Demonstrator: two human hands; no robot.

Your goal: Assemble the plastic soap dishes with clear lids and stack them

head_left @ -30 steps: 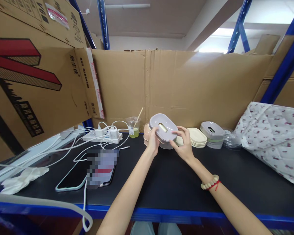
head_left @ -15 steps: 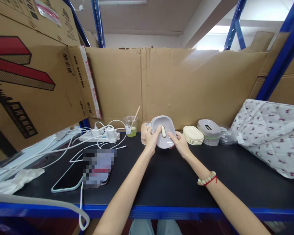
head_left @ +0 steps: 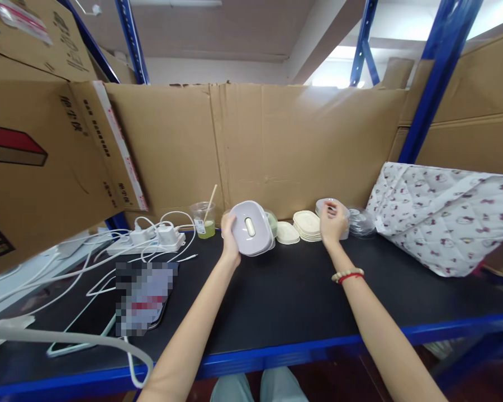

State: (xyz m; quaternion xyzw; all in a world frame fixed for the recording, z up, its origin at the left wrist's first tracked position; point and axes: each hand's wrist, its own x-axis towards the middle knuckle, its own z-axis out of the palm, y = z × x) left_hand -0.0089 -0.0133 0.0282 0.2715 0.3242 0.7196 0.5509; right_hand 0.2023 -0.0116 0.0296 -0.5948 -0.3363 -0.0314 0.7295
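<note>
My left hand grips the left edge of a pale lilac-grey plastic lid, with a cream oval piece at its middle. The lid is tilted up, its face toward me, and a second, clearer rim shows under its lower right edge. At the right, my right hand is at a stack of grey lids, with its fingers bent and drawn together. What lies between those fingers, if anything, is hidden. Beside that hand is a stack of cream lids, with a lower cream piece left of it.
Clear plastic lids sit beside a patterned quilted cloth. A green container peeks out behind the held lid. A cup of green drink, a power strip with cables and phones occupy the left. Cardboard walls the back.
My right hand has let go of the grey lid and moved right to the stack of grey lids. My left hand keeps hold of its lid. The view has swung right.
</note>
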